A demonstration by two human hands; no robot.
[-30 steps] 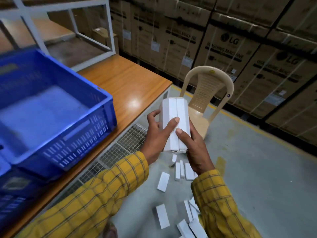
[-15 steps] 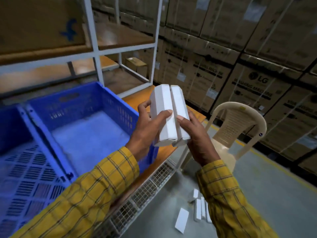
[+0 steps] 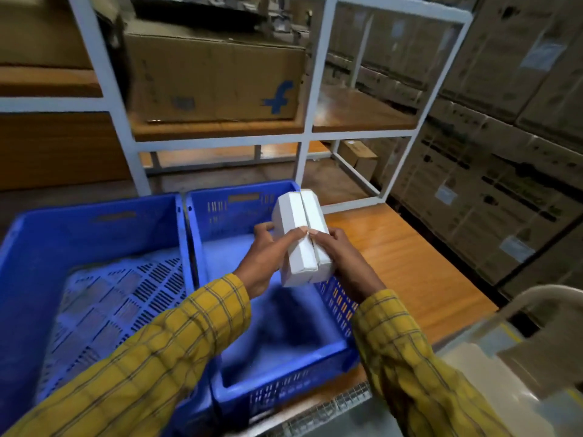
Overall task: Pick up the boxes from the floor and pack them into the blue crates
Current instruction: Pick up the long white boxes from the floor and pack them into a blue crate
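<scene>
On the wooden table, blue crates sit before warehouse shelving.

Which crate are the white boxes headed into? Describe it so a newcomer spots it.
On the wooden table two blue crates sit side by side. It is the right-hand crate, under the white boxes gripped by the left hand and right hand. Its floor looks solid; the left crate shows a slotted floor.
</scene>
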